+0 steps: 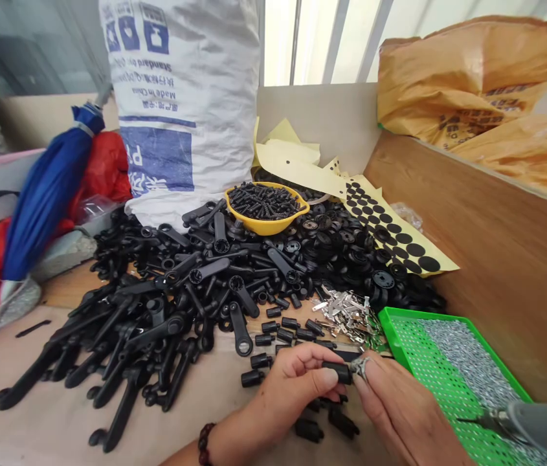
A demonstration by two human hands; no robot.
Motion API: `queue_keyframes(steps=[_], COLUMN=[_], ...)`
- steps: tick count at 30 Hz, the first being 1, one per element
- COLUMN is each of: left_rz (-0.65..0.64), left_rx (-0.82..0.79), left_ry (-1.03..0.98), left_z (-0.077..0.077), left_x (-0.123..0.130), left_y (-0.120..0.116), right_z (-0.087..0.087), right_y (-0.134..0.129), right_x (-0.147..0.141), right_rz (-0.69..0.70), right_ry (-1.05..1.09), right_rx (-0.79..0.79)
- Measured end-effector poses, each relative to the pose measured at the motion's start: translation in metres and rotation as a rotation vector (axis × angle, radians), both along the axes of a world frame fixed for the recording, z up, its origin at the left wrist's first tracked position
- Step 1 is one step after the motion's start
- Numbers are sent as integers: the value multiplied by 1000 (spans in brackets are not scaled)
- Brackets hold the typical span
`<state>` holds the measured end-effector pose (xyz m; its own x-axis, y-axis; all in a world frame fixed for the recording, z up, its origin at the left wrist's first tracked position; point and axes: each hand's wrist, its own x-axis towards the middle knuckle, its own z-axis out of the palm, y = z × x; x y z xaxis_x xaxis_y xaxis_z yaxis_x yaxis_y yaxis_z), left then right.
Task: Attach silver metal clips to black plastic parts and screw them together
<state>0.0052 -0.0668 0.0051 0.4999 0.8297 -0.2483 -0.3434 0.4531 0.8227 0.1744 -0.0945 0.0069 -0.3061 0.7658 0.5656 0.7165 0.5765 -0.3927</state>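
A short black cylinder (336,372) is pinched between the thumb and fingers of my left hand (295,382), which has a dark bead bracelet at its wrist. Close against the cylinder's right end is my right hand (399,404), its thumb and finger closed on a small greyish-silver piece (359,367). Several similar black cylinders (290,322) lie just beyond my hands, and more (344,422) lie beneath them. A pile of flat silver metal pieces (348,315) sits behind my right hand.
Black crank-like parts (171,323) cover the left and middle. Behind stand a yellow bowl (266,226) of black screws and a white sack (186,97). At right are a green tray (397,349) with small metal pieces, a power driver (545,427) and a wooden board (496,259).
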Motion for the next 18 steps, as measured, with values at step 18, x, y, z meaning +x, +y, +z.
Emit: queue_keyframes(steps=[18], left_rz=[41], left_rx=[165], left_ry=[243], left_z=[-2], left_x=[-4], left_y=[2], right_z=[-11], right_y=[1], right_x=[-13], right_rz=[29], right_ry=[88], right_rx=[-109])
